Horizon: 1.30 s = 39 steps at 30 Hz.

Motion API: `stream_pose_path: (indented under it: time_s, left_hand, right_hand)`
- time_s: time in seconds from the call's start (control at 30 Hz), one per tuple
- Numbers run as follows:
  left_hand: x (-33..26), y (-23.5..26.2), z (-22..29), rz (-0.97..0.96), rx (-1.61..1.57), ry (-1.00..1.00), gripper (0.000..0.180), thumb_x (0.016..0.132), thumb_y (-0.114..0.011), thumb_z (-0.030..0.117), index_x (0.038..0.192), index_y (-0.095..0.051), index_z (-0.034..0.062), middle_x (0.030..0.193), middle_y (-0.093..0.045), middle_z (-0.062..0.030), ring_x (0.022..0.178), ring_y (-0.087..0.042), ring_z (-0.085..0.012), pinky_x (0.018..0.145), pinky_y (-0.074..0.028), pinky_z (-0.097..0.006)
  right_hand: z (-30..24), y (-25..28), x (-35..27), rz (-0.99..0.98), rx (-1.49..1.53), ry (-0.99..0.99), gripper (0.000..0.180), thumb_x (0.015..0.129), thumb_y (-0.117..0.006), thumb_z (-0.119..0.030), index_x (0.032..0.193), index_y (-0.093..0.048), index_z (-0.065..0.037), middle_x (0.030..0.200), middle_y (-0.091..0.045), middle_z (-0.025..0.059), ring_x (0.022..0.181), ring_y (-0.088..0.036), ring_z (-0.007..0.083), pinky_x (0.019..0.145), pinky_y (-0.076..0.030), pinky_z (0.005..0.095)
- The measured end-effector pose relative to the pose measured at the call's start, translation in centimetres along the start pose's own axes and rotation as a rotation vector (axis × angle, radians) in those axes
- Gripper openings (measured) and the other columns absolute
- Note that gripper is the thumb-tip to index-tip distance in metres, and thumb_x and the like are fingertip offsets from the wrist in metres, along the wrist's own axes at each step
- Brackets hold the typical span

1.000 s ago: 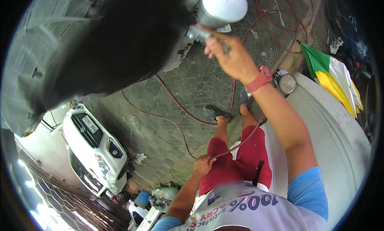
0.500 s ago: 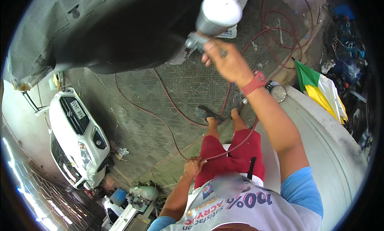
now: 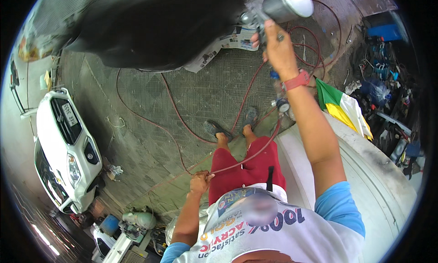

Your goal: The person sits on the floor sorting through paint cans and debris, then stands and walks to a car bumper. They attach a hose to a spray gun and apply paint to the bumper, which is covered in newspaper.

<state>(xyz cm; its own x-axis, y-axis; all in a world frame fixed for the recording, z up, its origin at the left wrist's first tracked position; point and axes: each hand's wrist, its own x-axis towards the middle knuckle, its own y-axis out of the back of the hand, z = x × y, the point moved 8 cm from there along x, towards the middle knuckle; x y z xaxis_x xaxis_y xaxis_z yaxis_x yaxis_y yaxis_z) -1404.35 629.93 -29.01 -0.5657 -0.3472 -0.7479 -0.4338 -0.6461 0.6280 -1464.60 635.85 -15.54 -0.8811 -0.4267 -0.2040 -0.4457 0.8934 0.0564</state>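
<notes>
My right hand (image 3: 279,51), with a red band on its wrist, is wrapped round the grip of a spray gun (image 3: 287,5). The gun's grey cup with a white top tilts to the right, blurred by motion. Its nozzle end is close to the right end of a glossy black car panel (image 3: 159,33), edged with masking newspaper (image 3: 239,40); whether they touch I cannot tell. Low by my left thigh, my left hand (image 3: 199,182) is closed round a red air hose (image 3: 248,159). The hose rises across my shorts toward a round gauge (image 3: 283,106) below my right wrist.
More hose (image 3: 171,99) loops over the grated floor round my feet. A white car (image 3: 68,149) stands at the left, a compressor tank (image 3: 139,220) at the lower left. A pale car panel (image 3: 346,172), a green, yellow and white cloth (image 3: 342,105) and piled parts (image 3: 388,80) lie on the right.
My right hand has carried the spray gun right and farther from me, along the black panel. The whole view has shifted. My left hand keeps its hold on the hose.
</notes>
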Motion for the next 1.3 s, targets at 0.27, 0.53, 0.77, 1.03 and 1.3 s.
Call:
stream_pose_path:
  time_s: [0.27, 0.53, 0.77, 1.03, 1.3]
  left_hand:
    - [-4.3, 1.1, -4.3, 0.005, 0.004, 0.084, 0.049, 0.097, -0.063, 0.055, 0.099, -0.068, 0.0069, 0.099, -0.073, -0.0157, 0.102, -0.068, -0.0396, 0.089, -0.054, -0.051]
    - [-4.1, 1.7, -0.9, 0.053, -0.070, 0.005, 0.047, 0.097, -0.065, 0.052, 0.100, -0.070, 0.0058, 0.098, -0.073, -0.0169, 0.098, -0.068, -0.0397, 0.087, -0.054, -0.050]
    - [-1.9, 3.5, 3.9, 0.225, -0.098, -0.090, 0.045, 0.097, -0.067, 0.049, 0.098, -0.069, 0.0035, 0.096, -0.073, -0.0181, 0.095, -0.069, -0.0399, 0.086, -0.054, -0.050]
    - [-2.8, 5.9, 3.2, 0.303, -0.152, -0.020, 0.047, 0.097, -0.067, 0.048, 0.095, -0.067, 0.0013, 0.093, -0.071, -0.0196, 0.094, -0.067, -0.0430, 0.086, -0.053, -0.052]
    - [-7.0, 5.3, -0.1, 0.431, -0.170, 0.025, 0.052, 0.096, -0.066, 0.053, 0.091, -0.064, 0.0011, 0.087, -0.067, -0.0195, 0.087, -0.064, -0.0418, 0.080, -0.051, -0.052]
  right_hand:
    - [-3.6, -14.0, -7.9, -0.441, 0.190, 0.129, 0.051, 0.111, -0.053, -0.042, 0.149, -0.058, -0.009, 0.082, -0.067, 0.0033, 0.073, -0.063, 0.0096, 0.072, -0.057, 0.0273]
    - [-4.6, -8.1, -3.8, -0.298, 0.115, 0.027, 0.056, 0.110, -0.047, -0.053, 0.136, -0.066, -0.008, 0.085, -0.072, 0.0037, 0.072, -0.069, 0.0094, 0.045, -0.046, 0.0246]
    - [-4.1, 4.6, 3.9, 0.065, -0.035, 0.020, 0.062, 0.110, -0.040, -0.057, 0.114, -0.068, -0.002, 0.088, -0.074, 0.0080, 0.076, -0.073, 0.0160, 0.045, -0.044, 0.0266]
    - [-7.6, 8.2, 6.9, 0.234, -0.045, 0.129, 0.062, 0.110, -0.040, -0.056, 0.110, -0.066, 0.000, 0.088, -0.076, 0.0116, 0.076, -0.074, 0.0178, 0.045, -0.048, 0.0284]
    - [-9.1, -1.7, -0.4, -0.078, 0.049, 0.041, 0.061, 0.108, -0.044, -0.059, 0.118, -0.069, -0.004, 0.083, -0.073, 0.0072, 0.070, -0.071, 0.0135, 0.044, -0.046, 0.0267]
